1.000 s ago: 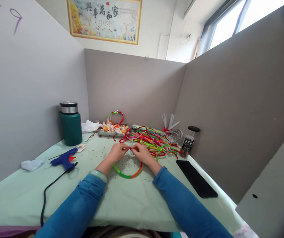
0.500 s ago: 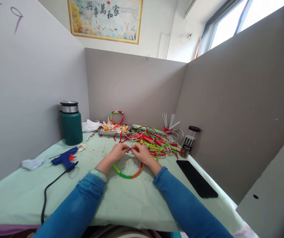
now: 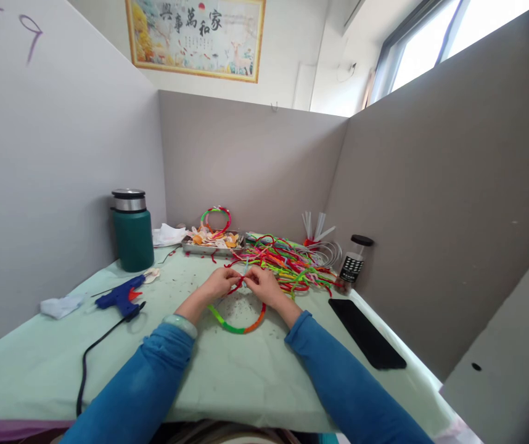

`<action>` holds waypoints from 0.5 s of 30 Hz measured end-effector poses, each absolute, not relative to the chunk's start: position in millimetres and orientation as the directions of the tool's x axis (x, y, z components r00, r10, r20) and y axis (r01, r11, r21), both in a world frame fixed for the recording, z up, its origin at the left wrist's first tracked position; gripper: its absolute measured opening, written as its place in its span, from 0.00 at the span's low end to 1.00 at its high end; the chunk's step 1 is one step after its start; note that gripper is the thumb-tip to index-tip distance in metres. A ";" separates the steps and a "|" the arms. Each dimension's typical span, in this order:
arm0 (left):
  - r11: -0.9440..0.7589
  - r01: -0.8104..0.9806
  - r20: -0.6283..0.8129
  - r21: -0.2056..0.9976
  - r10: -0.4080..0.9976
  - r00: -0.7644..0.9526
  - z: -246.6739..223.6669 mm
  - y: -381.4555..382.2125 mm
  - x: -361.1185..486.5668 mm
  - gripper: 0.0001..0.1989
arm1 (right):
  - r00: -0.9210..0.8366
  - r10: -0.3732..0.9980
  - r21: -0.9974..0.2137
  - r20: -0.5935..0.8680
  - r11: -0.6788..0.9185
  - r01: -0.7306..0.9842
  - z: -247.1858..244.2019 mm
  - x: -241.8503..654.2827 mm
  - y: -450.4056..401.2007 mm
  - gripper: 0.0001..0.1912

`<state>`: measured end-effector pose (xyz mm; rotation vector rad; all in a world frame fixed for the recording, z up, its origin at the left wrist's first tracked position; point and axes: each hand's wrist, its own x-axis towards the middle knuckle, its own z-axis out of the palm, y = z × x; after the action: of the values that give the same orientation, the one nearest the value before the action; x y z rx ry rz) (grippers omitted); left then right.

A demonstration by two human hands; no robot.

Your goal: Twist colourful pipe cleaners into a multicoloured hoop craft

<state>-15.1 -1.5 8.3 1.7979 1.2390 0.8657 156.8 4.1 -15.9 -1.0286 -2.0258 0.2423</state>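
Note:
A ring [image 3: 232, 330] wrapped in yellow-green, green, orange and red fuzzy stems lies in front of me, its far side between my hands. My left hand [image 3: 221, 283] is closed, its fingertips pinching a red pipe cleaner [image 3: 237, 286] at the ring's far part. My right hand [image 3: 263, 285] is also closed, thumb and fingers meeting at the ring where the red strand crosses it. Just behind the fingertips a pale blue bit sticks up. Exactly how the strand runs round the ring is hidden by the fingers.
Behind my hands spreads a pile of coloured pipe cleaners [image 3: 292, 262]. A metal tray [image 3: 213, 251] of small pieces bears another ring [image 3: 216, 217]. Left are a blue glue gun [image 3: 121, 297] with cord and a green flask [image 3: 133, 237]; right, a black strip [image 3: 367, 334] and a jar [image 3: 352, 268].
My left hand has shifted slightly left, away from the right one, and more of the red pipe cleaner shows below its fingers. My right hand stays nearly in place.

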 end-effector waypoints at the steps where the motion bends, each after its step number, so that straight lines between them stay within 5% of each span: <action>1: -0.225 0.422 0.100 0.878 0.949 0.299 7.2 -0.7 -15.1 0.14 | -0.322 0.738 -0.493 0.593 0.649 0.579 -16.0 157.0 4.3 0.04; 15: -0.452 0.750 0.371 0.483 0.882 0.292 -6.9 11.9 -20.1 0.11 | -0.373 0.721 -0.469 0.585 0.675 0.569 -15.9 155.3 1.8 0.03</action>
<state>-20.1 11.9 -6.9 2.3424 1.5066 0.8899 155.3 1.8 -15.9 -0.9907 -2.0821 0.2395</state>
